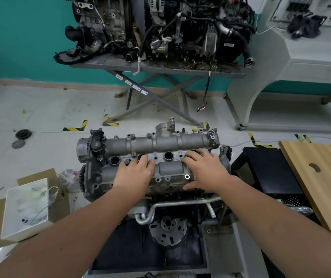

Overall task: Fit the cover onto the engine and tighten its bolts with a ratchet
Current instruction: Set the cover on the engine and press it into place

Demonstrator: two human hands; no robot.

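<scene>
Two bare hands are pressing flat on the grey metal cover (160, 149) sitting atop the engine (160, 199) in the middle of the workshop floor, the left hand (135, 173) and right hand (204, 169) lying apart, fingers spread and gripping nothing. White labels on the stand (156, 97) behind are showing print too small to read.

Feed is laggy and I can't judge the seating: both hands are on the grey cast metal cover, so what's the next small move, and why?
Probably press down and nudge the grey cast metal cover until it seats. Left hand and right hand lie flat on it, several bolt holes look empty, and no ratchet is in view.
</scene>
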